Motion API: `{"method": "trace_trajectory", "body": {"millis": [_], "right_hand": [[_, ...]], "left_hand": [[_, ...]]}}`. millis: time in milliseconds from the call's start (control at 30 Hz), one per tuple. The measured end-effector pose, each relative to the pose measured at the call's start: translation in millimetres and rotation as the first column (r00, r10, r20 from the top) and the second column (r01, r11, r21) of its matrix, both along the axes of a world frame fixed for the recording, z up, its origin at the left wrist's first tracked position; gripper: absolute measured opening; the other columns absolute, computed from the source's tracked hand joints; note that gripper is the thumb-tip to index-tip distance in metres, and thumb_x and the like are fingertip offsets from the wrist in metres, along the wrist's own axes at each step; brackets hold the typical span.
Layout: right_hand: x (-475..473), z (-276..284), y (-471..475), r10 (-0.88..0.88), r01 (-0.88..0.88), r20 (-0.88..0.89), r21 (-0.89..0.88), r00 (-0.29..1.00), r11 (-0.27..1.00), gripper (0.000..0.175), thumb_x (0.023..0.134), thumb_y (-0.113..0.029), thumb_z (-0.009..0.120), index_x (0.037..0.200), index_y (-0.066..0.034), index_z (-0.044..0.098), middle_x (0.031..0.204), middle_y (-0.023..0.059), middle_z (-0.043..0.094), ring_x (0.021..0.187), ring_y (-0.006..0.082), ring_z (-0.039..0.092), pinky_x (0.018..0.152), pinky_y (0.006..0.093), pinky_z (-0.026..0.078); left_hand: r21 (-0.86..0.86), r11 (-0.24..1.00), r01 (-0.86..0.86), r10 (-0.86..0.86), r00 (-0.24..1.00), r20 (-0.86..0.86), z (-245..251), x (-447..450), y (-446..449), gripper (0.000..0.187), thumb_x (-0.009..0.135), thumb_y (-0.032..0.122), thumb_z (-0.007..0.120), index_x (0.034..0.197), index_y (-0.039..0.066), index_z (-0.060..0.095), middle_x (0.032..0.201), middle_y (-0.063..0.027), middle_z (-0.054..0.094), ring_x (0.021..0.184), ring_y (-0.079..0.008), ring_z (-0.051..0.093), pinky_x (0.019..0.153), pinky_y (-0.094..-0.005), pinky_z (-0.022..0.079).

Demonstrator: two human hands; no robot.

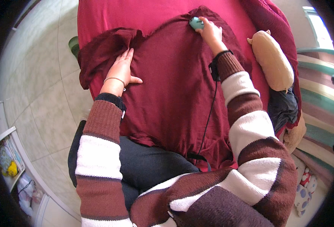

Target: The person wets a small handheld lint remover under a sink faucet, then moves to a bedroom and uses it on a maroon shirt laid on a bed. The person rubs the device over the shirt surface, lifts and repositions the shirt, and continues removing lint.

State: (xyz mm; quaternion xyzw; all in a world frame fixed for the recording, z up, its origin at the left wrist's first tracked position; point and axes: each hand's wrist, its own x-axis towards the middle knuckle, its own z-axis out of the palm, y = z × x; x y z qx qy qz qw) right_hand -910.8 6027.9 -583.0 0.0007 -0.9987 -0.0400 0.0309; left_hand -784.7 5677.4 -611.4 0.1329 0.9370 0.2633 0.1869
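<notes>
A dark red garment (169,85) lies spread over a bright red bed sheet (161,14), its near edge reaching my lap. My right hand (211,32) grips a small teal handheld device (196,23) against the garment near its far right part. The device's underside is hidden. On the left, my left hand (121,68) rests flat on the cloth with the thumb spread wide and nothing in its grasp. Just beyond its fingertips, a bunched fold (113,39) of the garment hangs over the bed's left side.
A beige plush animal (273,61) lies along the bed's right side, above a dark crumpled cloth (283,106). From my right wrist a thin black cable (209,119) runs towards my lap. A striped curtain (317,93) hangs at right; tiled floor (47,105) and open shelves (12,167) lie left.
</notes>
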Motion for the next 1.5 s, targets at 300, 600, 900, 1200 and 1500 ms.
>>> {"method": "trace_trajectory", "body": {"millis": [300, 600, 900, 1200, 1500], "right_hand": [[226.4, 35.0, -20.9, 0.266, -0.235, 0.265, -0.145, 0.927, 0.961, 0.072, 0.073, -0.029, 0.080, 0.139, -0.0249, 0.050, 0.129, 0.0018, 0.062, 0.117, 0.0219, 0.061, 0.108, 0.0568, 0.037], [29.0, 7.7, 96.0, -0.278, 0.267, 0.114, 0.103, 0.954, 0.958, 0.049, 0.083, -0.040, 0.073, 0.124, -0.0195, 0.058, 0.107, 0.0112, 0.072, 0.101, 0.0324, 0.069, 0.096, 0.0590, 0.043], [-18.0, -12.5, 160.9, -0.515, 0.516, 0.035, -0.010, 0.856, 0.857, 0.056, 0.087, -0.046, 0.069, 0.135, -0.0238, 0.051, 0.116, 0.0102, 0.070, 0.111, 0.0311, 0.066, 0.102, 0.0557, 0.039], [83.6, 32.4, 20.2, 0.333, -0.406, -0.448, -0.074, 0.829, 0.911, 0.067, 0.065, -0.022, 0.085, 0.127, -0.0177, 0.062, 0.110, 0.0125, 0.066, 0.097, 0.0322, 0.063, 0.082, 0.0442, 0.048], [13.8, -18.6, -31.1, 0.200, -0.269, -0.338, -0.170, 0.920, 0.948, 0.062, 0.069, -0.029, 0.084, 0.126, -0.0260, 0.060, 0.100, 0.0088, 0.063, 0.093, 0.0304, 0.060, 0.084, 0.0433, 0.047]], "left_hand": [[0.034, 0.999, 0.013, -0.012, 1.000, -0.014, -5.7, -1.4, -4.5, 0.129, 0.052, 0.024, 0.095, 0.154, 0.003, 0.019, 0.159, -0.0209, 0.025, 0.145, -0.0362, 0.029, 0.119, -0.0379, 0.029], [-0.038, 0.999, -0.025, 0.025, 1.000, -0.003, 1.4, 3.0, -1.0, 0.133, 0.048, 0.026, 0.096, 0.155, 0.004, 0.020, 0.160, -0.0153, 0.024, 0.145, -0.0351, 0.030, 0.120, -0.0377, 0.029], [-0.068, 0.997, -0.028, 0.030, 0.999, 0.030, -3.4, 3.9, 0.3, 0.136, 0.046, 0.025, 0.096, 0.155, 0.004, 0.018, 0.160, -0.0191, 0.022, 0.145, -0.0369, 0.029, 0.120, -0.0377, 0.030], [-0.110, 0.993, -0.031, 0.035, 0.999, 0.034, -0.9, 2.1, 3.9, 0.134, 0.047, 0.025, 0.096, 0.154, 0.003, 0.020, 0.160, -0.0178, 0.024, 0.145, -0.0355, 0.028, 0.120, -0.0373, 0.028], [-0.102, 0.994, -0.035, 0.040, 0.998, 0.053, -0.5, 3.4, 3.7, 0.135, 0.047, 0.025, 0.096, 0.155, 0.004, 0.017, 0.161, -0.0201, 0.021, 0.145, -0.0393, 0.029, 0.120, -0.0392, 0.029]]}}
